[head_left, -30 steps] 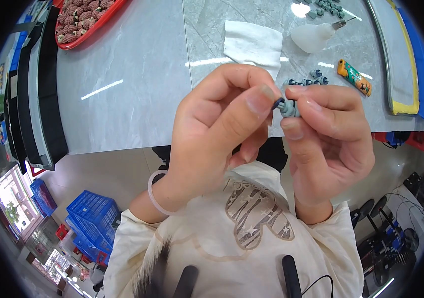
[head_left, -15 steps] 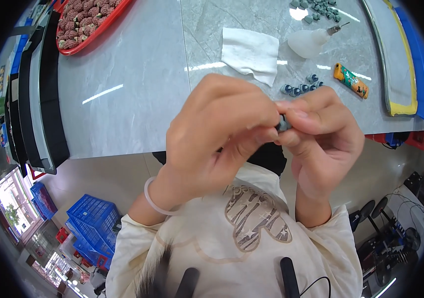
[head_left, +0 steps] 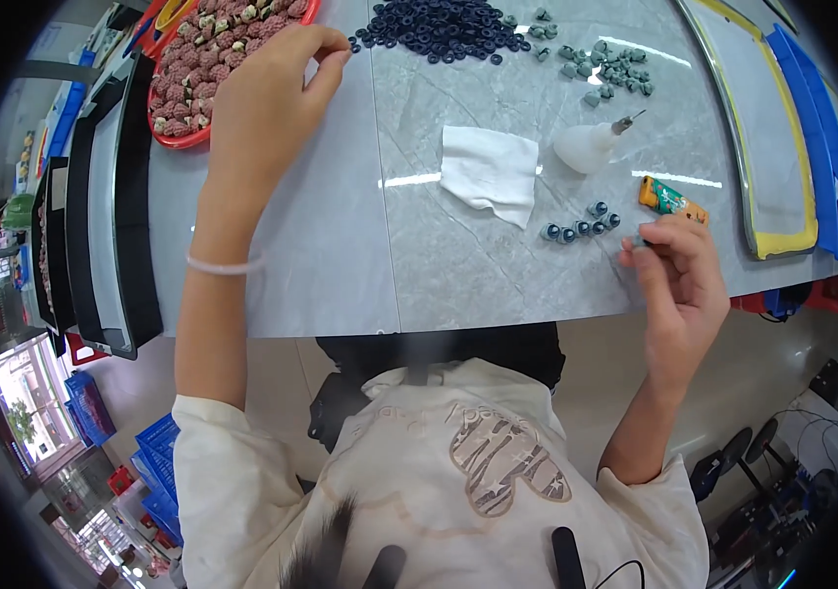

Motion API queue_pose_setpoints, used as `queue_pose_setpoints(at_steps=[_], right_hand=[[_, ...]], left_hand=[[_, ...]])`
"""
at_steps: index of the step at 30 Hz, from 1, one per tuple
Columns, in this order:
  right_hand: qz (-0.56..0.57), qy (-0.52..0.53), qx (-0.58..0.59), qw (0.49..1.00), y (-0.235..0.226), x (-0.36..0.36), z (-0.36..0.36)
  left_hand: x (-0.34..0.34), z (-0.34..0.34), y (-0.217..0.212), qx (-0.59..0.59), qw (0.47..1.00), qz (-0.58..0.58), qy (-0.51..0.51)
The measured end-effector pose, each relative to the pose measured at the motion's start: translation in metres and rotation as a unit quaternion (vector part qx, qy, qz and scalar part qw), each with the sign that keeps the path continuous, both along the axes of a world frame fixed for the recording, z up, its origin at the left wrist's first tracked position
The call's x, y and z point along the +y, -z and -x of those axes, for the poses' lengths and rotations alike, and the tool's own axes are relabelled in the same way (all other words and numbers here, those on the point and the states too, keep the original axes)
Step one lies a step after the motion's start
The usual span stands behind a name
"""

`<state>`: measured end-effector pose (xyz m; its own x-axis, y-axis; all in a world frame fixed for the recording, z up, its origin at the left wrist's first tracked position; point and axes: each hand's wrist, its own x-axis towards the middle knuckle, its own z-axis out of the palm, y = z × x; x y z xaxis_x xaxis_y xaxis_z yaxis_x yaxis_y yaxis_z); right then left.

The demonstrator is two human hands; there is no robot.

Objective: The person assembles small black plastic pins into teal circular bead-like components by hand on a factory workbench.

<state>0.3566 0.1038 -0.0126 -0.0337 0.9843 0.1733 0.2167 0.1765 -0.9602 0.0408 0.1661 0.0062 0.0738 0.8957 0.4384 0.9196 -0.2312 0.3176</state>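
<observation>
My left hand [head_left: 267,108] reaches over the far left of the table, thumb and forefinger closed together beside a few dark blue rings [head_left: 356,45] at the edge of a large pile. Whether a ring sits between those fingertips is too small to tell. Nearer me on the right, my right hand [head_left: 682,280] pinches a small grey-green piece [head_left: 639,241], mostly covered by the fingers. Just left of it stand several small grey pieces with dark tops [head_left: 584,228]. An orange and green lighter-shaped object [head_left: 672,199] lies right beyond that hand.
A red tray [head_left: 180,142] of reddish, bumpy pieces stands far left, partly behind my left arm. A white cloth [head_left: 490,172] and a white squeeze bottle with needle tip [head_left: 586,147] lie mid-table. Loose grey-green pieces [head_left: 620,71] are scattered beyond. A yellow-edged tray [head_left: 782,240] borders the right.
My hands were together over the table's near edge, around a small grey piece. The left has moved away to the far left; the right has shifted right and slightly down. The view has shifted, showing more of the far table.
</observation>
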Motion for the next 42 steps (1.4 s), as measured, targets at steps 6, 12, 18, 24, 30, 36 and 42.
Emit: queue_pose_setpoints(at_steps=[6, 12, 18, 24, 30, 36, 42], right_hand=[[-0.107, -0.005, -0.241, 0.965, 0.001, 0.006, 0.008], [-0.051, -0.068, -0.194, 0.977, -0.019, 0.027, -0.011], [-0.119, -0.035, -0.251, 0.96, -0.023, 0.103, -0.006], [-0.142, -0.029, -0.367, 0.919, -0.002, 0.135, 0.004], [-0.169, -0.035, -0.389, 0.905, 0.001, 0.135, 0.008], [-0.109, 0.029, -0.164, 0.98, -0.014, 0.11, -0.003], [-0.093, 0.04, -0.018, 0.995, -0.037, 0.042, -0.003]], left_hand=[[0.021, 0.0, 0.013, 0.185, 0.981, -0.056, -0.009], [0.028, 0.002, 0.022, 0.227, 0.968, -0.109, -0.015], [0.02, -0.003, 0.012, 0.108, 0.993, -0.042, -0.035], [-0.034, -0.023, -0.02, -0.121, 0.985, 0.104, -0.063], [-0.078, -0.043, -0.028, -0.449, 0.878, 0.166, -0.02], [-0.095, -0.064, -0.035, -0.549, 0.817, 0.18, 0.004], [-0.101, -0.074, -0.025, -0.598, 0.784, 0.153, 0.068]])
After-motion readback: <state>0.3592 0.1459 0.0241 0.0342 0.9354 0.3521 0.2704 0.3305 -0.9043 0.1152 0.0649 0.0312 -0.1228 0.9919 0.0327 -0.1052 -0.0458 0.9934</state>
